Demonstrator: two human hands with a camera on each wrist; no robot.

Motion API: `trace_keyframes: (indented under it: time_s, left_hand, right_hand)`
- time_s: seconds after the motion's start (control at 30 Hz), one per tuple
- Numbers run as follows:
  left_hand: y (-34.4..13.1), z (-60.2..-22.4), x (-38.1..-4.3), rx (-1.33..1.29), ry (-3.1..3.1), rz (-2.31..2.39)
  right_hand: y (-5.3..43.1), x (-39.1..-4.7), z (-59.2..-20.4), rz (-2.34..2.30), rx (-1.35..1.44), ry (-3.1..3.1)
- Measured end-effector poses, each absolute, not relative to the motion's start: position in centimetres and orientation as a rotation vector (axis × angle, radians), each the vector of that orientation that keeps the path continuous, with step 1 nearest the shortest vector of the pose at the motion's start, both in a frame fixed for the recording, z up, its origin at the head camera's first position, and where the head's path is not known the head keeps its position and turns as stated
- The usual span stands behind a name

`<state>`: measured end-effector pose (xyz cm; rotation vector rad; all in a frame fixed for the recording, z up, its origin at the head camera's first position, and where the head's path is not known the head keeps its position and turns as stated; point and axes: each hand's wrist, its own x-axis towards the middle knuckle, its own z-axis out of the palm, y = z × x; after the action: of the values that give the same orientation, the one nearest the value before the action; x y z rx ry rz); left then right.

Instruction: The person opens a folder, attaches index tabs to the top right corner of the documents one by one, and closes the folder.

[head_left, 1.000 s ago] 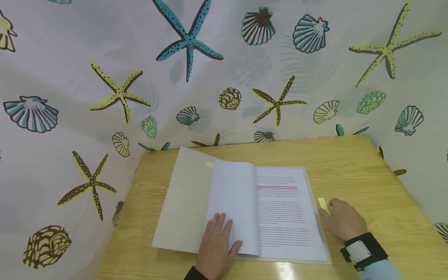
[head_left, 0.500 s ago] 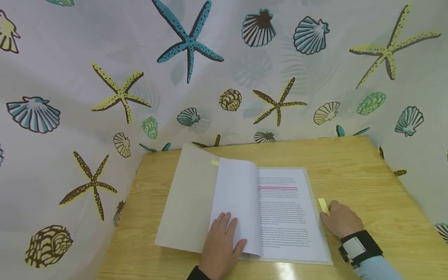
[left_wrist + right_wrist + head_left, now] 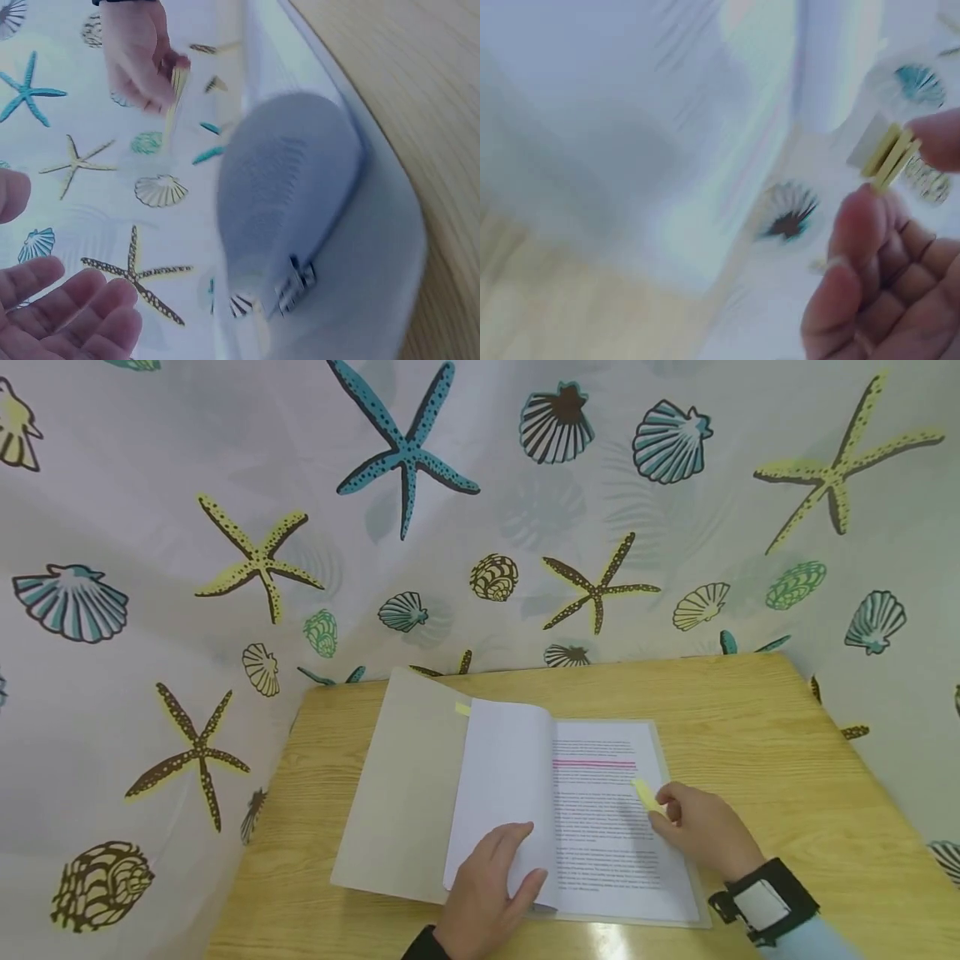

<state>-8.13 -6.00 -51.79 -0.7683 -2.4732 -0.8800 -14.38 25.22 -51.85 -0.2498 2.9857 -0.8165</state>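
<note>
A stapled-looking document in a clear-edged folder lies open on the table, its printed page (image 3: 600, 860) on the right bearing pink highlighted lines. The turned-back white sheet (image 3: 502, 760) curls over at left, against the pale cover (image 3: 397, 793). Over the lower part of that sheet is my left hand (image 3: 487, 885), fingers loosely extended and holding nothing. My right hand (image 3: 708, 827) pinches a narrow yellow pad of sticky notes (image 3: 643, 795) between thumb and fingertips, above the printed page's right edge. In the right wrist view the pad (image 3: 890, 156) shows edge-on in layers.
A yellow sticky tab (image 3: 462, 708) shows at the top between cover and sheet. The wooden table (image 3: 810, 760) extends to the right and behind the document. A shell-and-starfish patterned cloth (image 3: 450, 527) hangs around its back and sides.
My right hand has moved left with the yellow sticky notes, from the table beside the folder to over the printed page. My left hand has lifted and shifted slightly right, its fingers bending more.
</note>
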Motion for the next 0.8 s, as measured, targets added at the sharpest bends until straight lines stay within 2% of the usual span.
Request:
trace_keyframes:
  time_s: [0.23,0.4,0.47,0.57,0.8]
  left_hand:
    - [-4.7,-50.5,-8.8,-0.774,-2.469,-1.354]
    - [-4.2,-50.2,-9.2,-0.841,-2.401,-1.6]
    - [-4.1,-50.3,-9.3,-0.817,-2.384,-1.639]
    - [-4.1,-50.3,-9.3,-0.715,-2.371,-1.692]
    - [-4.1,-50.5,-9.4,-0.596,-2.35,-1.791]
  right_hand:
    - [19.4,-12.7,-48.8,-1.043,-1.2,2.946]
    - [16.9,-12.1,-48.1,-1.086,-1.571,2.86]
    - [16.5,-12.0,-48.2,-1.109,-1.575,2.845]
    - [16.4,-12.0,-48.8,-1.201,-1.428,2.783]
    - [17.2,-12.4,-49.8,-1.643,-0.728,2.194]
